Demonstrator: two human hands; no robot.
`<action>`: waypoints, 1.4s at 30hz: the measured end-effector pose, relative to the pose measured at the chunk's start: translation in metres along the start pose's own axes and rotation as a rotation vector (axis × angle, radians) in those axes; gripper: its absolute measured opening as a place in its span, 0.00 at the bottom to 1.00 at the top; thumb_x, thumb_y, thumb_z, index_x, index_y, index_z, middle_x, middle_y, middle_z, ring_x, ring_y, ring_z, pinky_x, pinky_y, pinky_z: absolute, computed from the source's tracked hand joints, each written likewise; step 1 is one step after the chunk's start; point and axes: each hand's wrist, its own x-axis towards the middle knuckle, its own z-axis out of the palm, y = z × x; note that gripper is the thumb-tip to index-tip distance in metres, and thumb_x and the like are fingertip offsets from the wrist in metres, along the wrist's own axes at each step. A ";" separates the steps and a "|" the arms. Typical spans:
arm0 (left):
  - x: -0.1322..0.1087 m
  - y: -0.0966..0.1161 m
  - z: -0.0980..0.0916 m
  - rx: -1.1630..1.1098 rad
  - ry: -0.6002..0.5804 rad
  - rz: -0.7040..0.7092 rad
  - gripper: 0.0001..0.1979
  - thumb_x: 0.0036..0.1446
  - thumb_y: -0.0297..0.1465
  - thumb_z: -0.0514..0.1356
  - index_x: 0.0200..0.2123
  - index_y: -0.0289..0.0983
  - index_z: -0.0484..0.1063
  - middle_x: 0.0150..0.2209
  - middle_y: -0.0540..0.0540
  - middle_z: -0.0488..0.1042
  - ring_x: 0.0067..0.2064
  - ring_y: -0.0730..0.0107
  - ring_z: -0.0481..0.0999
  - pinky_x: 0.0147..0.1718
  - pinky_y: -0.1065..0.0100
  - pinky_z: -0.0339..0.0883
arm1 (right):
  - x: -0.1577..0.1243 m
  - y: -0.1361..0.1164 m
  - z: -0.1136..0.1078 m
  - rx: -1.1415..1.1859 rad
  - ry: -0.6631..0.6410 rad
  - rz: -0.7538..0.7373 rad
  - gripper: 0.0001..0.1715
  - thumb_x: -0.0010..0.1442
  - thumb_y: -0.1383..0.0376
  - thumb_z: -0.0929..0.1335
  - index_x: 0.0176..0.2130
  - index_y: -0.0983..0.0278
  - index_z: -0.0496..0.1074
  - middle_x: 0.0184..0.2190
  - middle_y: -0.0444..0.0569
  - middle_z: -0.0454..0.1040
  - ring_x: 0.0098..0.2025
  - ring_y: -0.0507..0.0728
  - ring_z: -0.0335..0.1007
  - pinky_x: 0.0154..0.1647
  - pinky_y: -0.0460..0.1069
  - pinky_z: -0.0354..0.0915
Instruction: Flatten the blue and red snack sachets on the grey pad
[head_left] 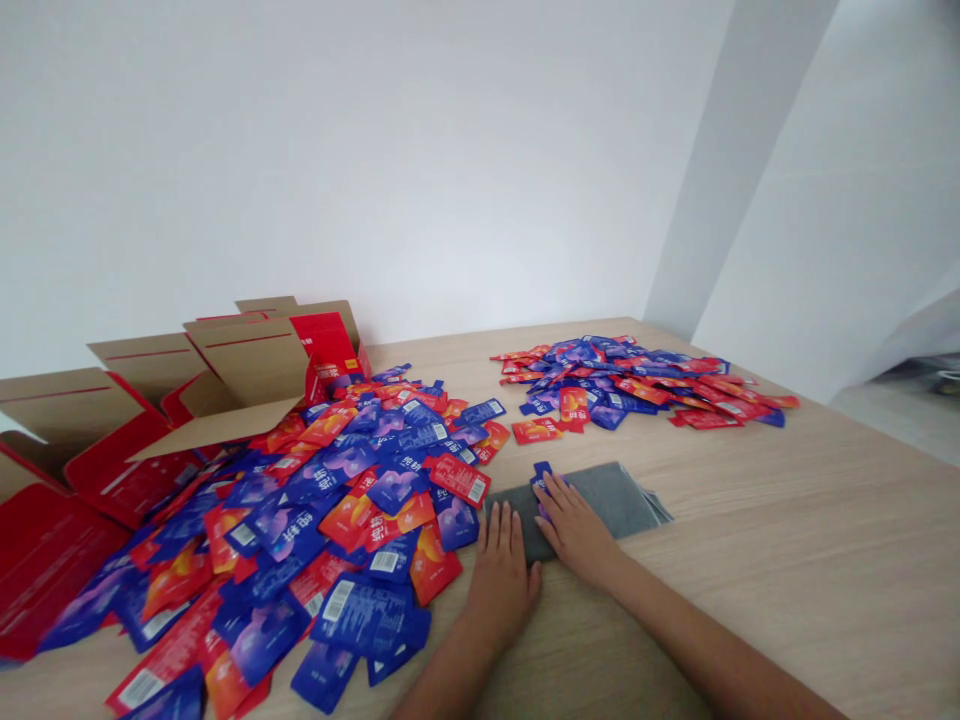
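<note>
A flat grey plastic bag [600, 495] lies on the table in front of me, with a clear, creased end at its right. My left hand [501, 572] rests flat on the bag's left end, fingers stretched out. On the middle of the bag, my right hand [576, 528] lies with its fingers extended over a blue sachet [541, 471]. Only the sachet's top and left edge show; the rest is hidden under the fingers. Just left of my left hand, a heap of blue and red sachets [375, 480] spreads out.
Several open red cardboard boxes [247, 355] stand at the left, flaps up, beside the heap. Farther back on the right lies a second pile of red and blue sachets [637, 380]. A white wall [480, 160] rises behind the wooden table [795, 530].
</note>
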 end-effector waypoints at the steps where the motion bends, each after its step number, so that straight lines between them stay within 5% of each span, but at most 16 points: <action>1: 0.000 0.000 0.000 0.001 0.005 -0.001 0.30 0.57 0.37 0.52 0.58 0.25 0.56 0.61 0.31 0.55 0.63 0.49 0.49 0.57 0.49 0.51 | 0.002 -0.001 -0.002 -0.013 -0.010 0.007 0.27 0.63 0.61 0.57 0.58 0.68 0.61 0.61 0.59 0.56 0.64 0.63 0.46 0.59 0.60 0.53; 10: 0.001 0.001 -0.001 -0.005 -0.022 -0.005 0.29 0.58 0.36 0.51 0.59 0.25 0.55 0.61 0.32 0.54 0.63 0.50 0.47 0.57 0.49 0.51 | -0.045 -0.007 -0.008 0.004 -0.032 -0.098 0.34 0.60 0.56 0.61 0.61 0.68 0.55 0.64 0.60 0.49 0.65 0.65 0.39 0.60 0.61 0.52; 13: 0.001 0.001 -0.002 -0.013 -0.031 -0.009 0.29 0.58 0.36 0.51 0.59 0.25 0.54 0.61 0.32 0.53 0.63 0.50 0.47 0.57 0.49 0.51 | -0.056 -0.010 -0.014 0.004 -0.070 -0.107 0.34 0.57 0.64 0.62 0.61 0.71 0.56 0.63 0.63 0.51 0.64 0.66 0.42 0.59 0.61 0.54; 18: 0.000 0.001 -0.002 -0.004 -0.020 -0.011 0.29 0.58 0.36 0.51 0.60 0.27 0.53 0.61 0.34 0.54 0.63 0.50 0.47 0.58 0.48 0.50 | -0.038 0.005 -0.032 0.191 -0.076 -0.042 0.38 0.49 0.77 0.57 0.60 0.68 0.57 0.57 0.59 0.64 0.58 0.59 0.60 0.56 0.57 0.60; 24: 0.000 0.000 0.000 -0.005 -0.028 -0.007 0.29 0.58 0.36 0.50 0.60 0.26 0.53 0.62 0.33 0.53 0.63 0.49 0.47 0.57 0.47 0.50 | -0.011 0.048 -0.034 0.490 0.096 0.262 0.33 0.57 0.68 0.57 0.61 0.64 0.55 0.55 0.55 0.67 0.56 0.58 0.63 0.53 0.57 0.64; 32: -0.001 0.001 0.002 -0.019 0.035 0.000 0.29 0.58 0.36 0.51 0.59 0.25 0.55 0.61 0.32 0.54 0.63 0.49 0.48 0.57 0.48 0.52 | -0.038 0.009 0.008 0.091 0.031 -0.015 0.30 0.63 0.59 0.57 0.61 0.68 0.55 0.62 0.57 0.54 0.64 0.61 0.46 0.60 0.59 0.53; 42: 0.001 0.001 -0.002 -0.031 0.012 -0.006 0.29 0.57 0.36 0.51 0.58 0.25 0.56 0.60 0.32 0.55 0.62 0.48 0.50 0.56 0.47 0.54 | 0.018 -0.001 0.005 -0.157 -0.011 0.056 0.29 0.62 0.62 0.57 0.58 0.75 0.60 0.60 0.64 0.58 0.62 0.64 0.52 0.58 0.57 0.55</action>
